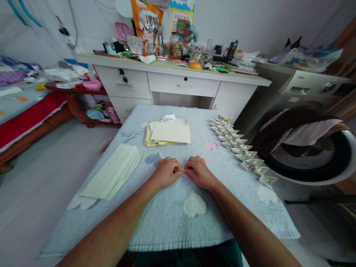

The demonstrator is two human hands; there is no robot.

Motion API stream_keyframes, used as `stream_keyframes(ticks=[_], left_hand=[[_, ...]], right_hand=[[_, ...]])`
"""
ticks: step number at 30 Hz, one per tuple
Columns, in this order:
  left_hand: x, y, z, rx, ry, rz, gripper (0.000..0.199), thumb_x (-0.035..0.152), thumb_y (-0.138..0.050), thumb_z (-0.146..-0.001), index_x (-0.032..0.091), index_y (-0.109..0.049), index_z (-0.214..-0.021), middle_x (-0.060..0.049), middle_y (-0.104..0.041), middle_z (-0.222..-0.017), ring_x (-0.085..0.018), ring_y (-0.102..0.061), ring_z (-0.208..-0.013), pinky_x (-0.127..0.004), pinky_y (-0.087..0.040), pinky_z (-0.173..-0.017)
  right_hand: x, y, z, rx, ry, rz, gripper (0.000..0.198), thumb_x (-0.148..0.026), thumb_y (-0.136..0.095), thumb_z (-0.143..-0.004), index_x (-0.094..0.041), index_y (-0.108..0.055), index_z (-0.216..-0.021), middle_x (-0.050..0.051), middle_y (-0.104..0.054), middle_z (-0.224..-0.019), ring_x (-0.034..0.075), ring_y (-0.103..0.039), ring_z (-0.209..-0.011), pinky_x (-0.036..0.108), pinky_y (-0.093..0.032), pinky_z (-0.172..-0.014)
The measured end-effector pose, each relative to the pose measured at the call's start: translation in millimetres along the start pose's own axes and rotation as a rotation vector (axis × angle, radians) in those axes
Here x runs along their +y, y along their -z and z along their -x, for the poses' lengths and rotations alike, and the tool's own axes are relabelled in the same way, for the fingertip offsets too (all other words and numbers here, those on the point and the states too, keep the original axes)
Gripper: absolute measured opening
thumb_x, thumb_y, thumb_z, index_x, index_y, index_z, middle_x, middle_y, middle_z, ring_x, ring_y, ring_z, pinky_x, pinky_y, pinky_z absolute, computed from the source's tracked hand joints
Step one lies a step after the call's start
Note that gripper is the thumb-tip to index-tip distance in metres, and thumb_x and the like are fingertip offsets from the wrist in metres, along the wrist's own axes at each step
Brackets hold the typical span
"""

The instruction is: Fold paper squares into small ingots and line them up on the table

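Note:
My left hand [167, 172] and my right hand [198, 171] are close together over the middle of the cloth-covered table [167, 218]. Both have curled, pinching fingers. Between the fingertips shows a tiny pale bit [183, 172], mostly hidden and too small to name. Beyond the hands lies a stack of cream and yellow paper sheets [171, 132]. To the left rests a folded pile of pale green paper [112, 172]. Along the right side runs a slanting row of several folded paper boats [241, 149], with a patterned one [225, 118] at the far end.
A crumpled white tissue [168, 118] lies behind the paper stack. Past the table stands a white desk [183, 83] crowded with jars, bags and small items. At right is a washing machine [311, 148] with its door open and clothes hanging out. A bed [30, 115] stands left.

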State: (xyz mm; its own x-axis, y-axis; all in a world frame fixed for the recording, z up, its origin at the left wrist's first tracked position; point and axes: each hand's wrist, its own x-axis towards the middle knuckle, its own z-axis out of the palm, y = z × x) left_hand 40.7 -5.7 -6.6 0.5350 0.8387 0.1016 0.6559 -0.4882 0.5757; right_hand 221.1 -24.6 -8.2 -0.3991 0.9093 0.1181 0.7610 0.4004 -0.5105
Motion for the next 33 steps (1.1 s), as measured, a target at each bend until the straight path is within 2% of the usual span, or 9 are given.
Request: stream_keyframes(ticks=[6, 11, 15, 20, 27, 33], left_hand=[[-4, 3, 4, -0.01, 0.036, 0.024, 0.01, 0.014, -0.057, -0.071, 0.02, -0.065, -0.069, 0.0, -0.063, -0.072, -0.017, -0.054, -0.078, -0.028, -0.039, -0.075], [-6, 7, 7, 0.042, 0.068, 0.019, 0.019, 0.008, -0.052, -0.069, 0.02, -0.066, -0.075, 0.0, -0.064, -0.076, -0.017, -0.056, -0.079, -0.029, -0.039, -0.077], [-3, 6, 6, 0.063, 0.111, -0.001, 0.01, 0.021, -0.057, -0.076, 0.02, -0.066, -0.073, -0.001, -0.064, -0.076, -0.018, -0.056, -0.08, -0.031, -0.039, -0.078], [2, 2, 3, 0.043, 0.16, -0.036, 0.013, 0.034, -0.062, -0.075, 0.023, -0.068, -0.073, -0.001, -0.065, -0.08, -0.02, -0.056, -0.086, -0.033, -0.036, -0.078], [3, -2, 2, 0.038, 0.2, -0.058, 0.011, 0.033, -0.063, -0.075, 0.023, -0.068, -0.074, -0.001, -0.067, -0.082, -0.021, -0.056, -0.088, -0.033, -0.035, -0.077], [2, -4, 1, 0.044, 0.207, -0.071, 0.009, 0.031, -0.065, -0.075, 0.022, -0.067, -0.074, -0.001, -0.067, -0.082, -0.021, -0.055, -0.088, -0.033, -0.035, -0.077]], right_hand=[[-2, 1, -2, -0.003, -0.011, 0.021, 0.011, -0.021, -0.058, -0.086, -0.019, -0.066, -0.079, 0.002, -0.06, -0.081, 0.016, -0.048, -0.083, 0.03, -0.028, -0.076], [-1, 0, -2, -0.001, -0.003, 0.021, 0.01, -0.02, -0.059, -0.086, -0.019, -0.066, -0.079, 0.002, -0.061, -0.081, 0.016, -0.049, -0.083, 0.03, -0.028, -0.076], [-1, 0, -2, -0.003, -0.006, 0.024, 0.011, -0.023, -0.059, -0.086, -0.019, -0.066, -0.08, 0.002, -0.061, -0.082, 0.016, -0.049, -0.083, 0.03, -0.028, -0.076], [-2, 1, -2, -0.016, -0.015, 0.031, 0.011, -0.022, -0.059, -0.086, -0.019, -0.066, -0.079, 0.002, -0.061, -0.082, 0.017, -0.048, -0.084, 0.03, -0.028, -0.076], [-1, 2, -3, -0.019, -0.031, 0.007, 0.007, -0.022, -0.06, -0.085, -0.019, -0.064, -0.082, 0.001, -0.059, -0.084, 0.017, -0.048, -0.086, 0.03, -0.03, -0.078], [2, 2, -1, 0.062, -0.095, 0.004, 0.01, -0.027, -0.064, -0.082, -0.019, -0.061, -0.087, 0.004, -0.055, -0.092, 0.019, -0.046, -0.091, 0.031, -0.032, -0.08]])
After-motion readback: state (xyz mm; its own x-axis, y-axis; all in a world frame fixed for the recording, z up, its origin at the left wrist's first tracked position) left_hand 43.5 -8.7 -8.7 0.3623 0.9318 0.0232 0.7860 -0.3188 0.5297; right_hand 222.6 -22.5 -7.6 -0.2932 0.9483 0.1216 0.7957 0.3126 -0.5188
